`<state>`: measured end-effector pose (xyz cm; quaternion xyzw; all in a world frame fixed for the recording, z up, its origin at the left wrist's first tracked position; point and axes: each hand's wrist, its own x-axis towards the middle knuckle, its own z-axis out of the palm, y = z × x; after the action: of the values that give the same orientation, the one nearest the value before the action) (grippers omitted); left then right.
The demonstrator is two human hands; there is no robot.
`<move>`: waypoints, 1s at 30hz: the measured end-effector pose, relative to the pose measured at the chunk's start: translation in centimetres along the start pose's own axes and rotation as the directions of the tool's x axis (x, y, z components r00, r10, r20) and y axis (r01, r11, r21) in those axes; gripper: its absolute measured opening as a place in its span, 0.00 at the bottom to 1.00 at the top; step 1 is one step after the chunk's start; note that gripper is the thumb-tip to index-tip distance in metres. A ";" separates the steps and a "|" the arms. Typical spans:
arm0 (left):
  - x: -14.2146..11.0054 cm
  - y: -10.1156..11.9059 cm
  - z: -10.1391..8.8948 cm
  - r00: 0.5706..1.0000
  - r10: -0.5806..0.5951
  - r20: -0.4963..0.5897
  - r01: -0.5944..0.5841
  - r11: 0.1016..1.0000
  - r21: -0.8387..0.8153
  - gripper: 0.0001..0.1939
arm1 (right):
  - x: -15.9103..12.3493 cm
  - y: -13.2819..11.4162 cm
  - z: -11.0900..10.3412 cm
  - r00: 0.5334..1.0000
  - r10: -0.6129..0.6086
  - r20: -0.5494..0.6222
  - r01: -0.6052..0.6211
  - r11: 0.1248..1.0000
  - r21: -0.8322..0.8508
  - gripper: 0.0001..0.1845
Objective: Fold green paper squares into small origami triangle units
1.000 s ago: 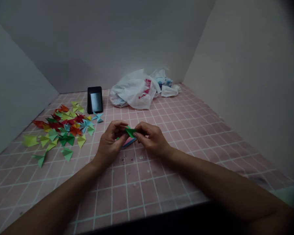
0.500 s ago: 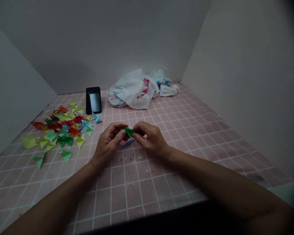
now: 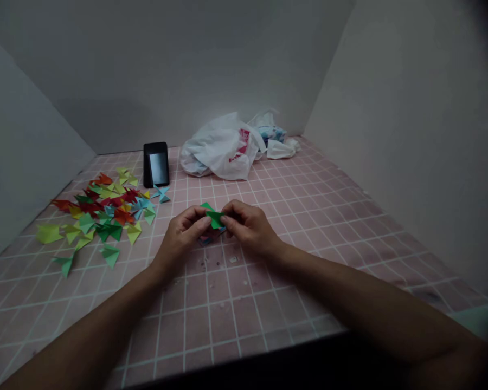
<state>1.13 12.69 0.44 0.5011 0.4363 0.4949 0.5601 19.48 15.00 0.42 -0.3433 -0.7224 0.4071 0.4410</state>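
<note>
- The left hand [image 3: 182, 234] and right hand [image 3: 250, 228] are close together over the pink tiled desk [image 3: 268, 303]
- Their fingers pinch a green folded paper [image 3: 214, 216] from both sides, and its points stick out above the grip
- Just under the hands lies a small pink and blue paper stack [image 3: 210, 237], partly hidden
- Folding looks like the step in hand, and the next move seems to call for a firm crease in the green paper
- Well left of the hands spreads a heap of folded paper pieces [image 3: 101, 214] in red, yellow, green and blue
- Farthest off are a black phone [image 3: 156, 169], a white plastic bag [image 3: 219, 149] and crumpled tissue [image 3: 282, 149]
</note>
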 end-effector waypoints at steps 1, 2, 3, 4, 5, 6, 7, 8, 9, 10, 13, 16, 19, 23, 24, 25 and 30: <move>0.1 -0.1 -0.1 1.000 -0.011 -0.005 0.011 1.000 -0.017 0.11 | 0.0 0.1 0.0 1.000 0.029 0.010 -0.029 0.999 0.046 0.06; 0.2 -0.3 -0.2 1.000 -0.019 -0.011 0.019 0.999 -0.038 0.12 | 0.1 0.1 0.0 0.999 0.050 0.021 -0.051 0.995 0.082 0.06; 0.3 -0.4 -0.2 1.000 -0.026 -0.015 0.025 0.998 -0.058 0.12 | 0.1 0.1 0.0 0.998 0.064 0.031 -0.067 0.992 0.109 0.06; 0.3 -0.5 -0.3 0.999 -0.032 -0.018 0.030 0.997 -0.075 0.13 | 0.1 0.1 0.0 0.997 0.073 0.037 -0.077 0.989 0.126 0.07; 0.4 -0.5 -0.3 0.999 -0.036 -0.019 0.034 0.996 -0.086 0.13 | 0.1 0.1 0.0 0.996 0.078 0.040 -0.083 0.987 0.135 0.07; 0.4 -0.5 -0.2 0.999 -0.039 -0.018 0.038 0.995 -0.093 0.13 | 0.1 0.1 0.0 0.996 0.080 0.039 -0.084 0.987 0.139 0.07; 0.4 -0.5 -0.1 0.999 -0.045 -0.016 0.043 0.994 -0.100 0.13 | 0.1 0.1 0.0 0.996 0.080 0.038 -0.085 0.986 0.145 0.08; 0.4 -0.4 0.0 0.999 -0.051 -0.016 0.049 0.993 -0.109 0.13 | 0.1 0.1 0.0 0.996 0.081 0.038 -0.086 0.984 0.155 0.08; 0.4 -0.3 0.1 0.998 -0.060 -0.017 0.058 0.990 -0.125 0.13 | 0.1 0.1 0.1 0.996 0.084 0.040 -0.089 0.982 0.165 0.10; 0.4 -0.2 0.2 0.997 -0.072 -0.021 0.068 0.987 -0.147 0.14 | 0.1 0.1 0.1 0.995 0.086 0.047 -0.093 0.981 0.173 0.11; 0.3 0.2 0.6 0.993 -0.112 -0.047 0.100 0.974 -0.205 0.13 | 0.1 0.1 0.2 0.994 0.086 0.070 -0.097 0.980 0.173 0.12; 0.2 0.4 0.8 0.991 -0.123 -0.049 0.109 0.971 -0.213 0.12 | 0.0 0.3 0.3 0.993 0.095 0.067 -0.105 0.983 0.151 0.10; 0.2 0.4 0.8 0.991 -0.126 -0.036 0.116 0.973 -0.200 0.11 | 0.0 0.6 0.3 0.990 0.127 0.057 -0.134 0.977 0.164 0.08; 0.2 0.5 0.7 0.989 -0.143 -0.043 0.132 0.974 -0.186 0.12 | 0.2 0.7 0.5 0.976 0.190 0.106 -0.214 0.929 0.303 0.05; 0.2 0.5 0.7 0.988 -0.147 -0.049 0.137 0.976 -0.171 0.13 | 0.2 0.7 0.6 0.971 0.208 0.115 -0.235 0.916 0.325 0.05; 0.1 0.6 0.7 0.987 -0.150 -0.057 0.140 0.979 -0.150 0.13 | 0.2 0.7 0.6 0.969 0.220 0.114 -0.246 0.910 0.333 0.05; 0.0 0.8 0.7 0.989 -0.102 -0.111 0.102 0.995 -0.006 0.13 | 0.1 0.7 0.4 0.985 0.163 0.061 -0.171 0.972 0.163 0.05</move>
<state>1.72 12.60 1.36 0.4497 0.4917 0.4926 0.5599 19.12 15.26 -0.25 -0.3550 -0.6643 0.5099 0.4155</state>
